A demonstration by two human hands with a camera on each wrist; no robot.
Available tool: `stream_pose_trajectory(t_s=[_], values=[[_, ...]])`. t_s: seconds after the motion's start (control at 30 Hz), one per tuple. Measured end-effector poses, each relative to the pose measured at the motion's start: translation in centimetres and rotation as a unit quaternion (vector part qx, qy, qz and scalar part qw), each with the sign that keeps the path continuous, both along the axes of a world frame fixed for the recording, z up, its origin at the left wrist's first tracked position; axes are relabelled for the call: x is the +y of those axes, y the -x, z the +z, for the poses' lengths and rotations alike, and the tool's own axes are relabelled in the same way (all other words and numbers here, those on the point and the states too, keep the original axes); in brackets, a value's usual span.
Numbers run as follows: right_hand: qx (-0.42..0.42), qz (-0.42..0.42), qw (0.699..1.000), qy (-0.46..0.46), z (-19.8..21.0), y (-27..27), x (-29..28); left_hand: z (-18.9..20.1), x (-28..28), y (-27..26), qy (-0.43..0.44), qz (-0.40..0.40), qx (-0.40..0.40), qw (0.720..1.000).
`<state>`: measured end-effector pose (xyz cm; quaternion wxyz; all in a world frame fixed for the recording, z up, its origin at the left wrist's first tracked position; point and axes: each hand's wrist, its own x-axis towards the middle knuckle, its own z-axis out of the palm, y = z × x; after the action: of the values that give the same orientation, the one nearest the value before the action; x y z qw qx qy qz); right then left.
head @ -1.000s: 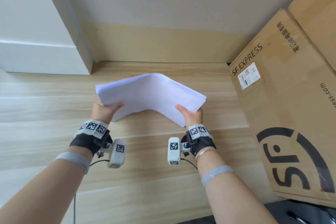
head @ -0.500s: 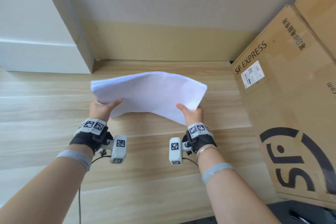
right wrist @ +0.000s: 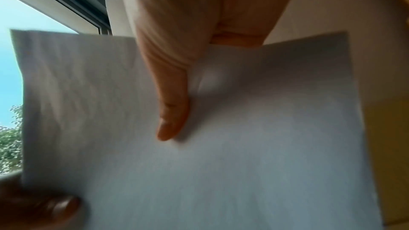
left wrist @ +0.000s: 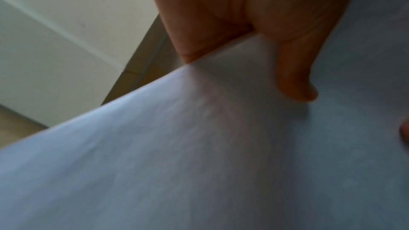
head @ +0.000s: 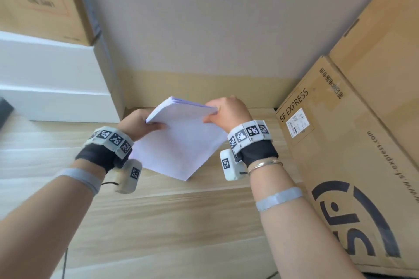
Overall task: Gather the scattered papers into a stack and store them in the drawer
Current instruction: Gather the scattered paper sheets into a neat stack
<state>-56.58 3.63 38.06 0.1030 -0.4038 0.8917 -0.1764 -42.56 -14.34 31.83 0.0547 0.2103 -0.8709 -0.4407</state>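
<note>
A stack of white papers (head: 181,140) stands tilted on edge above the wooden desk (head: 158,222), one lower corner pointing down. My left hand (head: 145,124) grips its left edge, thumb on the near face. My right hand (head: 224,111) grips the top right edge from above. In the left wrist view the thumb presses on the paper stack (left wrist: 199,146). The right wrist view shows my right thumb lying on the sheet (right wrist: 243,146), with my left thumb at the bottom left corner. No drawer is in view.
A large SF Express cardboard box (head: 340,142) stands close on the right, with another box above it. White boxes (head: 56,88) are stacked at the left, a brown carton (head: 40,0) on top. The wall (head: 204,29) rises behind the desk.
The papers went from sagging flat between both hands to a squared stack held on edge. My right hand rose and moved over its top edge; the hands came closer together.
</note>
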Motion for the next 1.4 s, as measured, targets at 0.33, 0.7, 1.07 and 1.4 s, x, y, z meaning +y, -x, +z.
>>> stream_pose_trajectory(t_s=[0.33,0.7,1.07,1.4], values=[[-0.32,-0.158,0.867,0.348,-4.1,0.5,2.2,-2.6,1.2,-1.7,-0.182,0.167,0.134,0.96],[-0.376,-0.214,0.853,0.291,-7.0,-1.9,2.2,-3.6,1.9,-2.6,-0.245,0.126,0.095,0.957],[-0.376,-0.221,0.856,0.279,-8.5,-3.3,2.3,-5.6,2.7,-3.7,-0.308,0.165,0.088,0.933],[-0.369,-0.306,0.852,0.208,-12.6,-6.1,2.2,-9.6,3.4,-5.0,-0.251,0.186,-0.007,0.95]])
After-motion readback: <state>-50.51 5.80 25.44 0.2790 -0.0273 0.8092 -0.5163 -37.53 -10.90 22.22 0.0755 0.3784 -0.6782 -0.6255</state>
